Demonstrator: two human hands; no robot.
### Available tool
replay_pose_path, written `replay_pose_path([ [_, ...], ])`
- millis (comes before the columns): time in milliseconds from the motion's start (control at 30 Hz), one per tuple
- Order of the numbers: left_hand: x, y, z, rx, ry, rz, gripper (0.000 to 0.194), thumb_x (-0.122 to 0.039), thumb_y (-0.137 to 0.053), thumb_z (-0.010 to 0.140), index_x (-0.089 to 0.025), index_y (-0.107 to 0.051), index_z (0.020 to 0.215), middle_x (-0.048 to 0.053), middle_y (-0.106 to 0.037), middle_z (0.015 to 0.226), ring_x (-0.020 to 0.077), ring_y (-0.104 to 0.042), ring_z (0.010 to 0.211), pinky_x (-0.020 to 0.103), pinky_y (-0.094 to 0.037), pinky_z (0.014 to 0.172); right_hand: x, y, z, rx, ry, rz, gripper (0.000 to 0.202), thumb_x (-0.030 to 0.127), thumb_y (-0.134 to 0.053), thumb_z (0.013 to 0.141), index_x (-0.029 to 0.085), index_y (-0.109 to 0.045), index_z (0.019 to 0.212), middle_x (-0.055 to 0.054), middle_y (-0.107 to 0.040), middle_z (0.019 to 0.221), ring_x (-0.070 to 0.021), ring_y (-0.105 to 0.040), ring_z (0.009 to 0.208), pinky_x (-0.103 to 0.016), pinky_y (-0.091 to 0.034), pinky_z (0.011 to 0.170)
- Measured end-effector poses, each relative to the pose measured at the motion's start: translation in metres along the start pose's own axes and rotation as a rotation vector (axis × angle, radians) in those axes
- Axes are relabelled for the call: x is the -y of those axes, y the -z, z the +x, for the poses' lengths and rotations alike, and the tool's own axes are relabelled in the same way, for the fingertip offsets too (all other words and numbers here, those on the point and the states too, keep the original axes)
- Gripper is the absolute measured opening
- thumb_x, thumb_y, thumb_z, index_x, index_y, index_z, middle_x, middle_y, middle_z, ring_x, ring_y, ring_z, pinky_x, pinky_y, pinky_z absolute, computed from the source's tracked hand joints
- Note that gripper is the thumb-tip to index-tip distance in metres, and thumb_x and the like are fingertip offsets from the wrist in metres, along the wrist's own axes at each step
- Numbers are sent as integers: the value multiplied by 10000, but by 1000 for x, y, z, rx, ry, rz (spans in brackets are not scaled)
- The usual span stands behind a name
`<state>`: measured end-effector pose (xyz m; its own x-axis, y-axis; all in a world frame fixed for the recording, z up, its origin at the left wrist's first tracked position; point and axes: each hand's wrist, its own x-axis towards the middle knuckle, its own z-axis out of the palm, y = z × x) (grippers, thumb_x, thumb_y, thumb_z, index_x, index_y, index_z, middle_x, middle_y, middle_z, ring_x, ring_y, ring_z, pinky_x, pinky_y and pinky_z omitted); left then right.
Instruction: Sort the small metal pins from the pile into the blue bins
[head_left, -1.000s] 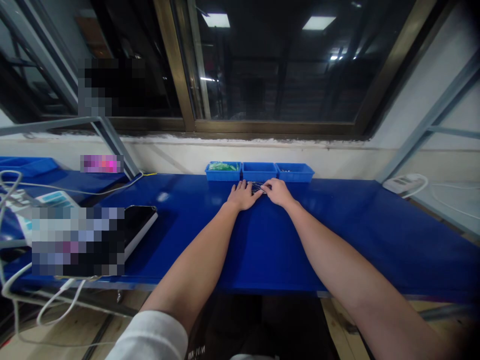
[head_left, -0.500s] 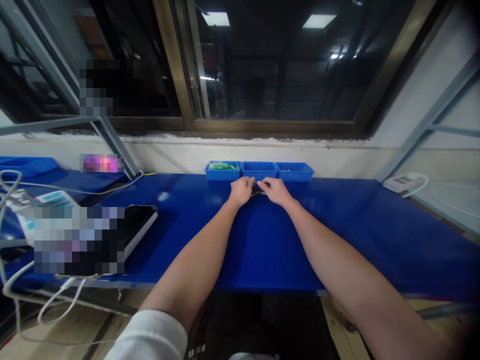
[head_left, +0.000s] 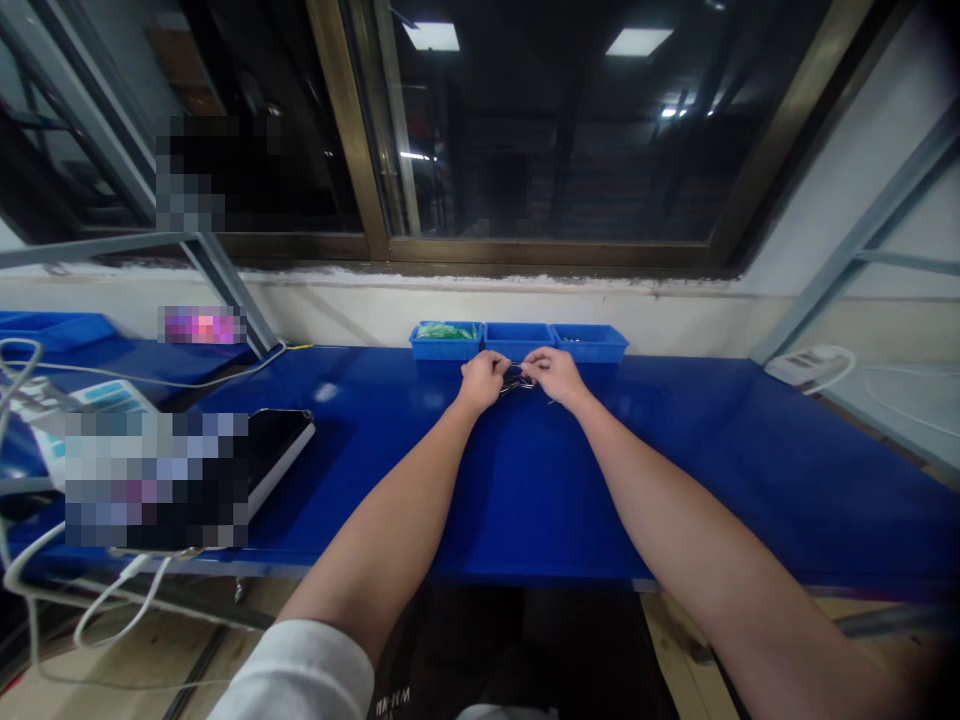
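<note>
Wide window, brown-gold frame (head_left: 365, 150), dark glass (head_left: 540, 150); two bright rectangular lights (head_left: 637, 42) show in the right pane, smaller glints (head_left: 679, 112) below. Left pane partly pixelated. Rough whitish strip (head_left: 465, 279) under the frame. Cream wall (head_left: 337, 315) below, paler wall (head_left: 862, 130) at right. Glossy blue tabletop (head_left: 712, 460) against the wall, second blue tabletop (head_left: 180, 367) at left. Grey metal bars slant up both sides: left bar (head_left: 229, 290), right bar (head_left: 832, 255). Tan floor (head_left: 675, 635) below, lines across it.
</note>
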<state>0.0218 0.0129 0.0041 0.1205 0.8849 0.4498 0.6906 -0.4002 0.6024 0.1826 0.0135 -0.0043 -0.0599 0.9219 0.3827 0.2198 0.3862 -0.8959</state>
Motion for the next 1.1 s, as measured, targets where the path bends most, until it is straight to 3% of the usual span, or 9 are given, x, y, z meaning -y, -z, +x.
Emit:
replay_pose_path([
  [133, 1, 0, 1, -4, 3, -37, 161, -239, -501, 837, -193, -656, 836, 36, -686, 917, 182, -610, 903, 288, -426, 829, 3, 3, 1, -11, -47, 75, 306, 404, -710, 557, 157, -609, 706, -14, -605, 585, -116, -502, 494, -253, -392, 490],
  [333, 2, -1, 0, 28, 12, -44, 189, -273, -493, 852, -199, -663, 889, 28, -686, 961, 178, -602, 953, 285, -424, 879, 7, 6, 0, -14, -21, 41, 276, 411, -667, 570, 153, -641, 666, -32, -644, 621, -127, -514, 525, -264, -403, 523],
  [433, 1, 0, 0, 15, 2, -39, 245, -329, -463, 874, -205, -657, 958, 35, -670, 1030, 181, -587, 1000, 291, -413, 902, 9, 9, -1, -105, 21, -39, 242, 400, -631, 616, 161, -647, 651, -35, -655, 631, -162, -571, 607, -284, -434, 603],
  [567, 3, 2, 1, -55, 45, -38, 291, -341, -417, 894, -209, -623, 1052, 45, -648, 1100, 184, -567, 1042, 311, -396, 925, 10, 17, 1, -352, 47, -287, 221, 363, -563, 681, 167, -624, 599, -36, -636, 605, -180, -581, 634, -294, -433, 662],
  [733, 3, 3, 1, -49, 124, -15, 290, -309, -425, 887, -198, -599, 1090, 63, -634, 1140, 191, -565, 1058, 330, -383, 940, 1, 37, 13, -547, -61, -380, 231, 318, -522, 704, 148, -657, 783, -83, -675, 790, -213, -601, 772, -323, -442, 763],
  [900, 4, 2, 1, -35, 143, -10, 290, -292, -435, 881, -205, -570, 1123, 62, -624, 1168, 186, -558, 1076, 341, -377, 953, -11, 50, 16, -519, -118, -397, 502, 256, -573, 645, 180, -583, 1141, -104, -614, 1108, -274, -506, 1062, -425, -392, 911],
  [1000, 7, 1, 2, -29, 167, 2, 287, -295, -439, 878, -213, -559, 1126, 62, -617, 1178, 191, -548, 1094, 349, -379, 950, -10, 51, 11, -534, -177, -529, 516, 228, -570, 646, 193, -576, 1161, -123, -559, 1179, -317, -421, 1152, -497, -342, 953],
  [1100, 11, 1, 4, -32, 179, 15, 285, -293, -447, 870, -207, -556, 1120, 71, -615, 1173, 198, -542, 1104, 348, -388, 935, -6, 52, 9, -567, -168, -607, 395, 201, -534, 667, 161, -627, 1049, -143, -571, 1116, -291, -478, 1080, -460, -375, 928],
])
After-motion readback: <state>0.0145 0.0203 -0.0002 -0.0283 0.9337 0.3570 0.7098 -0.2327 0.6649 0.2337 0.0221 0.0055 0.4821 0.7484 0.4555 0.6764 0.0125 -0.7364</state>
